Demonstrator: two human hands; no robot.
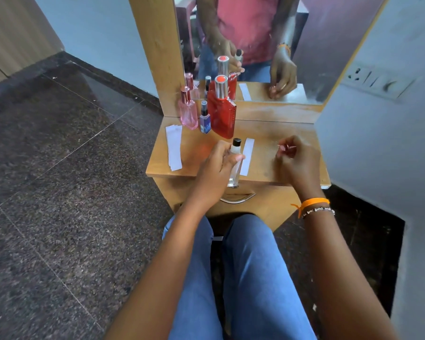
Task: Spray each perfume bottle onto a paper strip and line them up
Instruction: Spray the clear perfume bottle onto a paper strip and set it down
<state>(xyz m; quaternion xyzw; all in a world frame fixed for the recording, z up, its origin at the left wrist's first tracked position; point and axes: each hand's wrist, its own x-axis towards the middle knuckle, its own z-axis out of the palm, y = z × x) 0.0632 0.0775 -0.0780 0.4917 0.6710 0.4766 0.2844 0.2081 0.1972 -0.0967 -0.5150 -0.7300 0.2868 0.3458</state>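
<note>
My left hand (214, 168) grips a slim clear perfume bottle (235, 165) with a black nozzle, held upright above the table's front edge. One white paper strip (247, 156) lies on the wooden table (268, 133) just right of that bottle. My right hand (295, 159) hovers to the right with fingers curled around a small clear cap (286, 147). At the back left stand a pink bottle (189, 111), a small blue bottle (205, 119) and a tall red bottle (221, 111). A stack of white strips (174, 147) lies at the far left.
A mirror (268, 45) in a wooden frame rises behind the table and reflects the bottles and hands. A drawer handle (238, 198) sits below the front edge. A wall with a switch panel (378, 81) closes the right side; dark stone floor lies left.
</note>
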